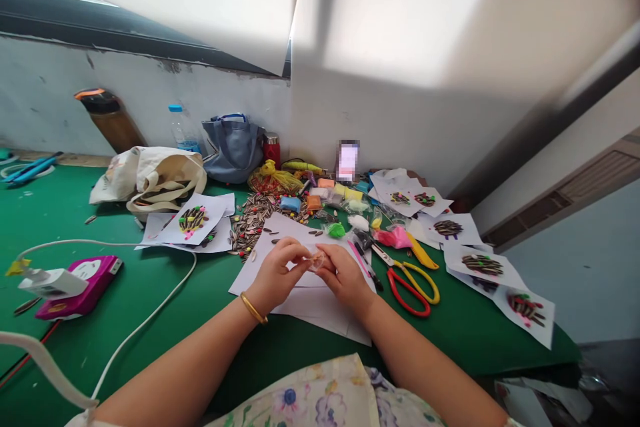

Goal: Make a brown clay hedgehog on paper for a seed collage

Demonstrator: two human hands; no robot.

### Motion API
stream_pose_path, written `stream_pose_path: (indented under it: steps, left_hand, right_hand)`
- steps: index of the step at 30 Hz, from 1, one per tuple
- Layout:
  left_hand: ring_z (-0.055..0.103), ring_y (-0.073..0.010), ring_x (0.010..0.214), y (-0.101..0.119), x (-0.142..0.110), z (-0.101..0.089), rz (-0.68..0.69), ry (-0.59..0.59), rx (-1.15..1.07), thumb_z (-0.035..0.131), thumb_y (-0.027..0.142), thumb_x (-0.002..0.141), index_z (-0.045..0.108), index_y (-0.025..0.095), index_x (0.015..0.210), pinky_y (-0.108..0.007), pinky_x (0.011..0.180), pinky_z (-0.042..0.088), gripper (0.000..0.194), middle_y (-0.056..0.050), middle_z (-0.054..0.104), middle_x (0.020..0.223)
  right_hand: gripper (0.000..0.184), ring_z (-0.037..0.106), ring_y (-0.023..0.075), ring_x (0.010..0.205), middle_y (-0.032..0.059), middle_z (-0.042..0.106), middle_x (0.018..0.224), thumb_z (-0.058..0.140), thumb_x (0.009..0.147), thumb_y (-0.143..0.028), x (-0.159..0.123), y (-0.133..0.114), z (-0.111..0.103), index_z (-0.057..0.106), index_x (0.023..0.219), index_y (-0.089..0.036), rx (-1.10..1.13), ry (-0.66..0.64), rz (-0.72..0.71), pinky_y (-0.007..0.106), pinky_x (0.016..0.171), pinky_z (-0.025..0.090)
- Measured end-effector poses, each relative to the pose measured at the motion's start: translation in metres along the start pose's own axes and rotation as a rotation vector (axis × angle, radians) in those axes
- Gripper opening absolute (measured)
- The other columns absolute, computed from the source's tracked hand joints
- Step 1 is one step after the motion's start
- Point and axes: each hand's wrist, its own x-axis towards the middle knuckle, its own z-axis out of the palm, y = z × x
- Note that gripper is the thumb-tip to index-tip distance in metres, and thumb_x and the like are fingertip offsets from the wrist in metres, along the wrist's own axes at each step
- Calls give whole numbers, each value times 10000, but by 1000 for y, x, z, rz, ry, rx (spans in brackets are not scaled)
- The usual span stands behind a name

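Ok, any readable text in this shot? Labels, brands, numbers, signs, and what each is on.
No text here can be read.
The phone screen at the back is pixelated, so nothing on it can be read.
The white patch on the magenta box at left is too small and blurred to read.
The water bottle shows no legible label.

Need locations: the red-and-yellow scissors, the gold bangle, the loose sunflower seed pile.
Red-and-yellow scissors (399,297), head view, on the red handle loop.
Gold bangle (253,307), head view, on the band's outer face.
Sunflower seed pile (255,223), head view, on the middle of the pile.
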Motion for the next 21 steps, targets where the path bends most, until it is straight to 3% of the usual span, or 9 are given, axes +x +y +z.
stream_pose_path:
  steps: [3, 6, 9, 12, 15, 18, 21]
  left_hand:
    - [544, -137, 793, -3, -1, -4, 98, -52, 136, 611, 227, 896, 711, 263, 1024, -270, 730, 466, 167, -18, 557, 865]
    - [543, -138, 780, -6, -2, -5, 141, -89, 208, 633, 225, 884, 726, 270, 1027, -272, 718, 465, 177, -19, 562, 861]
    - [558, -145, 804, -9, -1, -3, 133, -96, 187, 657, 221, 867, 727, 264, 1036, -279, 733, 478, 188, -23, 575, 876]
    - [571, -141, 797, -12, 0, 1, 92, -69, 103, 678, 224, 851, 741, 243, 916, -274, 729, 491, 92, -18, 575, 858]
    - [573, -137, 781, -12, 1, 2, 87, -30, 53, 680, 225, 849, 726, 216, 819, -269, 720, 497, 55, -15, 570, 829]
    - [571, -155, 837, -10, 0, 1, 122, 23, 116, 653, 214, 867, 716, 209, 852, -292, 764, 497, 65, -29, 579, 866]
    - [562, -174, 893, -7, -2, -2, 149, 66, 214, 619, 226, 893, 710, 211, 893, -322, 810, 493, 92, -41, 583, 902]
  right_hand:
    - [535, 570, 276, 1098, 141, 617, 1202, 459, 959, -521, 0, 2, 0, 443, 1385, -198, -20, -41, -44, 448, 938, 468]
    - [595, 584, 276, 1058, 137, 648, 1130, 404, 965, -562, -1, 3, 2, 405, 1425, -185, -5, -92, -69, 450, 920, 473]
    - [650, 602, 266, 1003, 109, 674, 1009, 360, 957, -608, -1, 2, 3, 394, 1437, -171, 50, -130, -47, 441, 913, 474]
    - [660, 616, 252, 950, 82, 677, 928, 349, 956, -621, -2, 1, 5, 405, 1433, -169, 110, -163, -2, 418, 891, 484]
    - [655, 619, 257, 985, 105, 676, 1029, 374, 948, -624, -2, 0, 7, 432, 1418, -171, 131, -173, 49, 408, 890, 489]
    - [646, 598, 269, 1084, 136, 638, 1182, 413, 939, -617, -1, 1, 8, 454, 1404, -170, 134, -159, 80, 412, 942, 473]
    - [642, 601, 264, 1074, 129, 655, 1134, 414, 943, -611, 0, 2, 7, 458, 1400, -163, 138, -151, 84, 408, 946, 472]
